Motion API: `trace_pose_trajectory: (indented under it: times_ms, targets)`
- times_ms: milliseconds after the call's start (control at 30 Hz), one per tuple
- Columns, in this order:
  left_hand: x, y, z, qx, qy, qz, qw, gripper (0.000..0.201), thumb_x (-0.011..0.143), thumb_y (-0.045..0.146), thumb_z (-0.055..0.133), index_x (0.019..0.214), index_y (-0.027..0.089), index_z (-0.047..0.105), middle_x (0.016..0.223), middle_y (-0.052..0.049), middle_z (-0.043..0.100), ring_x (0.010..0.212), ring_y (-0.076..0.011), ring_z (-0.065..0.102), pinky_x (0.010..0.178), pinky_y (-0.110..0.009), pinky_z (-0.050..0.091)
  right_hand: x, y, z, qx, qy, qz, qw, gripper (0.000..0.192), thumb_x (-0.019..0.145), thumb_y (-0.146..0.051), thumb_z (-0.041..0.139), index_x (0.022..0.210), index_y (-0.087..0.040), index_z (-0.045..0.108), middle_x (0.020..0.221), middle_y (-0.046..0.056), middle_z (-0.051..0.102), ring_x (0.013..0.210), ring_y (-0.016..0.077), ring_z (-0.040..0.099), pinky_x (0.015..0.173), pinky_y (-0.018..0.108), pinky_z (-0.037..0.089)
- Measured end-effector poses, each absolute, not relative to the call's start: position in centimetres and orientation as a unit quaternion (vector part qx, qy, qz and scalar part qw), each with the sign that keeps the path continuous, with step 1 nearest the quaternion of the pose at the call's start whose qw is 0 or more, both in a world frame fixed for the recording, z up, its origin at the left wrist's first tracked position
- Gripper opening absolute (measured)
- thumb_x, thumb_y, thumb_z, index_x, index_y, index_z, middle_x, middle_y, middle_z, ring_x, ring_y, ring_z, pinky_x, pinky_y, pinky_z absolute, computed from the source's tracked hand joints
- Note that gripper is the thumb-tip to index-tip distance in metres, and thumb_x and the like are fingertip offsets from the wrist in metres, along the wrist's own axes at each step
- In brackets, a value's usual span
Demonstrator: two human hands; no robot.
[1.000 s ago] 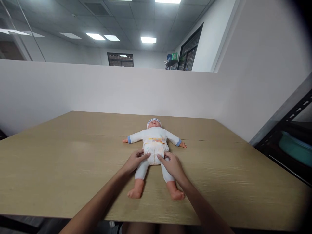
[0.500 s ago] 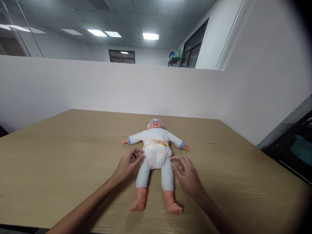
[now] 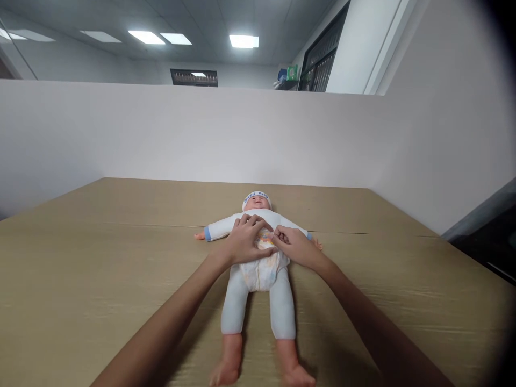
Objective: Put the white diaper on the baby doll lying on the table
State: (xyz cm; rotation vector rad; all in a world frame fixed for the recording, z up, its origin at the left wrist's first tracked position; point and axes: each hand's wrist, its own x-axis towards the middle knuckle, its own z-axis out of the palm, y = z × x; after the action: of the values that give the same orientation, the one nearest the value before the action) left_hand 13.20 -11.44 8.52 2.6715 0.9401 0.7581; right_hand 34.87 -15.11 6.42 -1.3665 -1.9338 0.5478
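Note:
A baby doll point(image 3: 282, 312) in a white suit with blue cuffs lies on its back, feet toward me and arms spread. Round its hips is a white diaper point(image 3: 260, 277) with an orange and yellow printed waistband. My left hand point(image 3: 245, 242) lies across the left side of that waistband, thumb and fingers apart in a wide curve. At the waistband's right side, my right hand point(image 3: 296, 246) has its fingers curled and pinched together on the diaper's edge. Exactly what part is between those fingertips is hidden.
The doll lies on a wide tan table point(image 3: 121, 279). A low white partition wall point(image 3: 226, 134) runs behind it, with a wall point(image 3: 455, 118) on the right. A dark framed opening point(image 3: 492, 242) shows at the right edge.
Both hands have moved from beside the doll's hips up and inward onto the diaper's waistband. My right fingers have closed there. The camera view has tilted down slightly.

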Motion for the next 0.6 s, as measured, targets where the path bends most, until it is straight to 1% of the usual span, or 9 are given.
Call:
trace_pose_trajectory:
  times_ms: [100,233,367,500,600]
  targets:
    - [13.9,-11.5,8.0,0.898,0.347,0.256,0.093,0.051,0.084,0.064,0.080,0.124,0.034,0.075,0.130,-0.008,0.066,0.122,-0.0367,0.051,0.107,-0.053,0.040,36.6,-15.7,6.5,-0.528,-0.747,0.226,0.335,0.040,0.105,-0.052,0.050,0.078,-0.024,0.059,0.070,-0.004,0.058,0.066,0.0157,0.048,0.061,0.029,0.035]
    - [15.0,-11.9,7.6,0.888,0.374,0.257,0.071,0.049,0.080,0.068,0.083,0.118,0.035,0.079,0.132,-0.009,0.065,0.122,-0.0386,0.049,0.105,-0.055,0.038,39.1,-16.2,6.4,-0.541,-0.721,0.241,0.361,0.041,0.103,-0.055,0.051,0.080,-0.023,0.059,0.069,-0.004,0.054,0.068,0.0164,0.047,0.062,0.029,0.037]
    - [15.8,-12.2,7.4,0.883,0.388,0.256,0.064,0.051,0.076,0.064,0.087,0.117,0.035,0.080,0.136,-0.009,0.064,0.123,-0.0402,0.049,0.103,-0.057,0.037,39.1,-16.1,6.8,-0.531,-0.723,0.261,0.357,0.039,0.104,-0.054,0.049,0.083,-0.023,0.059,0.073,-0.004,0.055,0.070,0.0165,0.048,0.064,0.029,0.037]
    - [15.7,-12.3,7.5,0.879,0.395,0.258,0.064,0.050,0.073,0.062,0.088,0.112,0.031,0.078,0.132,-0.010,0.065,0.120,-0.0394,0.049,0.099,-0.055,0.038,36.1,-15.3,7.5,-0.522,-0.746,0.254,0.327,0.033,0.103,-0.044,0.052,0.077,-0.024,0.056,0.069,-0.005,0.054,0.066,0.0152,0.046,0.063,0.029,0.034]
    - [15.6,-12.2,7.3,0.874,0.405,0.261,0.065,0.046,0.071,0.055,0.090,0.107,0.029,0.076,0.131,-0.010,0.065,0.120,-0.0391,0.049,0.098,-0.054,0.039,34.4,-14.7,7.6,-0.523,-0.752,0.243,0.320,0.028,0.100,-0.037,0.054,0.075,-0.024,0.055,0.068,-0.006,0.055,0.065,0.0153,0.047,0.062,0.029,0.035]
